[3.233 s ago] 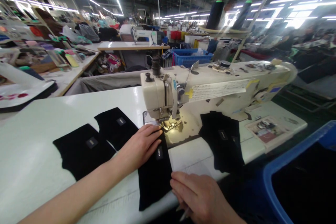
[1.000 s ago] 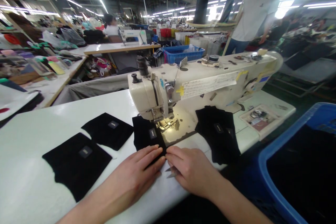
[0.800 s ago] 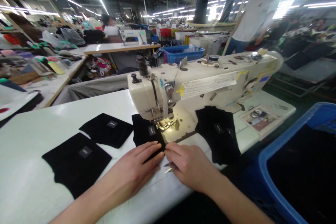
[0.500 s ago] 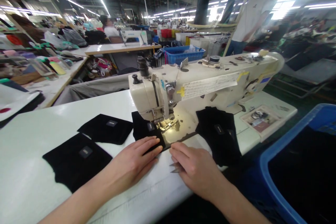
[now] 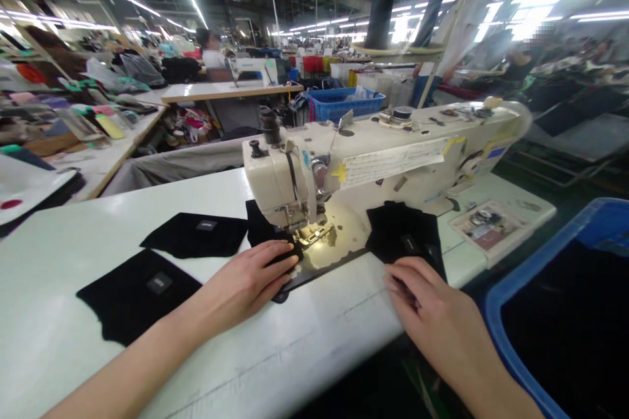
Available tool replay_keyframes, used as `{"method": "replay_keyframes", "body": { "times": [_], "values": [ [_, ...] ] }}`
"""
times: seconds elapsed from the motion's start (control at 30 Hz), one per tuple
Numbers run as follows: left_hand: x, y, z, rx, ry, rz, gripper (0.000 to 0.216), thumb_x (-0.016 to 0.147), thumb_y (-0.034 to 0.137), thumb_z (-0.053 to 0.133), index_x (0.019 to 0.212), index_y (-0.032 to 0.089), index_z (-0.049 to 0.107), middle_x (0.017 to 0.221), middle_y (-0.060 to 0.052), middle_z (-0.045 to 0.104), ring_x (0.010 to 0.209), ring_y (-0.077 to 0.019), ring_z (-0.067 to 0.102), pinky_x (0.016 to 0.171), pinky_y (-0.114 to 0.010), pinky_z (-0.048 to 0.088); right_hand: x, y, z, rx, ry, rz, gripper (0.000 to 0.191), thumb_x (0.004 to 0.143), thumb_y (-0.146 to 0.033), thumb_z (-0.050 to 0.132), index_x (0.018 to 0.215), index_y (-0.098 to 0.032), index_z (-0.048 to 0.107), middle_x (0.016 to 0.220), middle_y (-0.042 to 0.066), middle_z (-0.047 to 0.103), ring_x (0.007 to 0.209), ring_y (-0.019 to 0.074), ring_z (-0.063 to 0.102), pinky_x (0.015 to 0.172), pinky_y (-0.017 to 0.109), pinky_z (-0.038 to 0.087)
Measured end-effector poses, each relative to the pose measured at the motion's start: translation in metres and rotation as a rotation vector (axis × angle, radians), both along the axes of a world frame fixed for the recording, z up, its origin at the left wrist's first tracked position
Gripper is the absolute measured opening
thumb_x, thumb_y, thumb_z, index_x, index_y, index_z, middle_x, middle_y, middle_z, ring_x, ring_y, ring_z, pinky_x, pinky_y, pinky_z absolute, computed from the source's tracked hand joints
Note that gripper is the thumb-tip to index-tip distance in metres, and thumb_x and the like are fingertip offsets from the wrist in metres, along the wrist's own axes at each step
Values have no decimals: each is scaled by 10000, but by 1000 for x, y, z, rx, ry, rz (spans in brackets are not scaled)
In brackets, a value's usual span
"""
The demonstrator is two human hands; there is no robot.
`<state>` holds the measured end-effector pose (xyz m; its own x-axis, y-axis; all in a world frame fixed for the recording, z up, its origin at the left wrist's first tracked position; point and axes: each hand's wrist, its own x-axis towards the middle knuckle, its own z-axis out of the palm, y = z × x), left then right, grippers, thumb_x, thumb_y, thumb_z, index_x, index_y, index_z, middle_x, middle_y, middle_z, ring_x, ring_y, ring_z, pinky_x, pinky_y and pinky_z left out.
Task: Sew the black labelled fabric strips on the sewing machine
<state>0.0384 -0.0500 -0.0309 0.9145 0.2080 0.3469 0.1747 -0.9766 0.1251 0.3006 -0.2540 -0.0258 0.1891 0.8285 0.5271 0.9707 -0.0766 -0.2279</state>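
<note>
My left hand [image 5: 260, 278] lies over a black fabric piece [image 5: 260, 219] beside the needle area of the sewing machine [image 5: 388, 157]. Its fingers are stretched out and press the cloth down; they cover much of that piece. My right hand [image 5: 425, 298] is closed at the front edge of the black pieces [image 5: 403, 236] on the machine's right side, its fingertips by the cloth. Thread snips, whose blades showed in the earlier picture, are now hidden within its curled fingers. Two more black pieces, one behind [image 5: 196, 236] and one nearer [image 5: 142, 291], lie flat on the left, each with a small label.
A blue basket [image 5: 496, 314] with dark cloth stands at the right. A small parts tray [image 5: 484, 229] sits on the table's right end. Behind the machine are another blue basket [image 5: 346, 105] and a second sewing machine [image 5: 255, 71]. A person [image 5: 452, 46] is partly visible, blurred, behind.
My right hand has moved right, away from the needle area to the right-hand black pieces, and the snips' blades no longer show. My left hand has shifted slightly left and up.
</note>
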Motion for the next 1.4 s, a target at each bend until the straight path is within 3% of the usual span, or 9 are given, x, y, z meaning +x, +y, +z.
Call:
{"method": "replay_keyframes", "body": {
  "times": [0.23, 0.57, 1.0, 1.2, 1.4],
  "values": [
    [0, 15, -4, -33, -3, 27, 325, 1028, 261, 459, 1262, 212, 679, 1315, -130, 643, 1224, -271, 613, 1031, -412, 557, 13, -3, -14, -141, -103, -182, 444, 1026, -501, 388, 1051, -179, 693, 993, 58, 657, 516, 153, 665, 404, 283, 490],
    [7, 25, 8, -36, 12, 43, 338, 1030, 279, 442, 1208, 172, 709, 1247, -147, 658, 1122, -257, 654, 972, -394, 577, 17, 2, -20, -209, -97, -199, 314, 983, -411, 469, 1016, -192, 690, 995, 45, 663, 565, 165, 687, 429, 266, 487],
    [8, 30, 5, -23, 3, 43, 348, 1040, 278, 425, 1218, 167, 703, 1174, -142, 662, 1056, -240, 657, 921, -378, 585, 26, 2, -18, -176, -36, -161, 518, 1073, -431, 259, 856, -220, 679, 869, 26, 696, 579, 163, 685, 485, 274, 467],
    [5, 27, 0, -81, -30, 111, 361, 1032, 327, 447, 1273, 201, 683, 1251, -130, 652, 1131, -260, 646, 1009, -419, 554, 23, 2, -7, -50, 6, -185, 514, 1076, -483, 312, 874, -212, 699, 861, 26, 711, 614, 162, 694, 520, 274, 477],
    [-5, 33, -13, -57, -38, 168, 414, 1023, 422, 456, 1305, 214, 676, 1343, -121, 642, 1222, -298, 621, 1084, -459, 499, 15, 0, 10, 188, 47, -97, 252, 1047, -306, 500, 1016, -175, 712, 925, 66, 723, 753, 155, 704, 678, 250, 524]
  ]
}}
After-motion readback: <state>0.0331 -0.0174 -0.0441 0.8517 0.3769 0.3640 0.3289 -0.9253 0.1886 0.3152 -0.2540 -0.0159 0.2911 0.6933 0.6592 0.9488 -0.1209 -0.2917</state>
